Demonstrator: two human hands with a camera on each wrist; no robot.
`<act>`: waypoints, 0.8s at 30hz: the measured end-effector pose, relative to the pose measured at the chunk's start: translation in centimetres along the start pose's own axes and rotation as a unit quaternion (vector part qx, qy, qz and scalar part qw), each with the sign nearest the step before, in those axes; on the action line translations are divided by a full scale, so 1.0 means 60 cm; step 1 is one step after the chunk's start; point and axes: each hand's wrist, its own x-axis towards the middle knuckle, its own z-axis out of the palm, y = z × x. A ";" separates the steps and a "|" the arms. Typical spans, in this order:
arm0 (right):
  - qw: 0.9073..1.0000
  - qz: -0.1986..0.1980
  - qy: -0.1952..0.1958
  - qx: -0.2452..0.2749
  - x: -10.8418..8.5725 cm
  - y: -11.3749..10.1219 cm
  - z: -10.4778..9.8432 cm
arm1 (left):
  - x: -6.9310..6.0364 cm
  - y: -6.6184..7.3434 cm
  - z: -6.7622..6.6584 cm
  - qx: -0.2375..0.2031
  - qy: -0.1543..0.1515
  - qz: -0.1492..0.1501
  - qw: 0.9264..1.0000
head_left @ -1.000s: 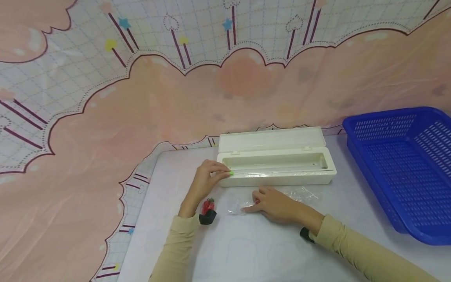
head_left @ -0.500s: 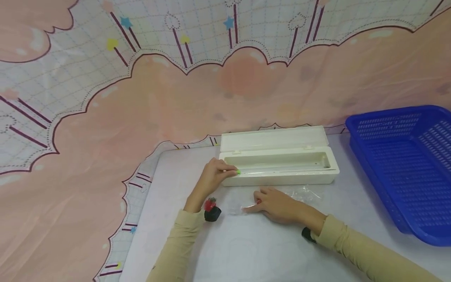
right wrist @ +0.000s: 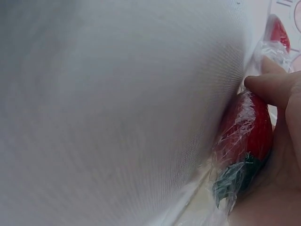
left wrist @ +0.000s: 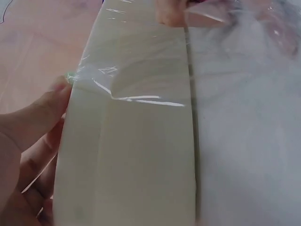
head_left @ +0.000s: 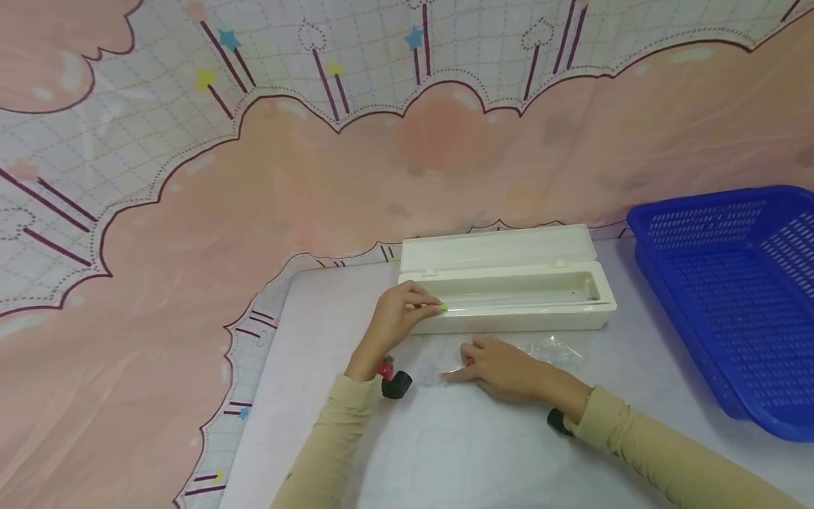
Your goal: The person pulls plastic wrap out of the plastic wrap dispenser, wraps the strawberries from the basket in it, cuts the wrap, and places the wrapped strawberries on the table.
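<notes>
A long white cling film dispenser [head_left: 509,319] stands on the table, its lid [head_left: 499,249] raised at the back. At its front edge my left hand [head_left: 400,311] pinches a small green slide cutter [head_left: 444,307]. Clear cling film [left wrist: 141,84] stretches over the dispenser's front in the left wrist view. Before the dispenser, my right hand [head_left: 505,367] rests low with curled fingers, holding a red strawberry [right wrist: 244,127] wrapped in film. Its green leaves [right wrist: 240,174] show near the palm. Another strawberry [head_left: 385,367] lies by my left wrist, partly hidden by it.
At the right stands a blue perforated basket [head_left: 693,304]. Loose crumpled film [head_left: 553,350] lies between my right hand and the dispenser. A black wrist camera [head_left: 397,385] sits at the left cuff. A patterned pink cloth [head_left: 286,191] hangs behind the white table [head_left: 318,304].
My left hand has slid to the right along the dispenser's front edge, carrying the green slide cutter with it. The right hand has stayed nearly in place.
</notes>
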 end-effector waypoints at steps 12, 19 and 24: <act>1.000 -0.004 -0.007 0.024 -0.007 0.009 -0.001 | 0.020 0.017 0.013 0.022 -0.016 -0.016 0.999; 0.999 -0.015 -0.006 0.034 0.001 0.008 0.000 | 0.024 0.032 0.022 0.062 -0.014 -0.041 0.997; 0.999 -0.014 -0.015 0.035 0.006 0.006 0.002 | 0.029 0.040 0.017 0.049 -0.024 -0.048 0.997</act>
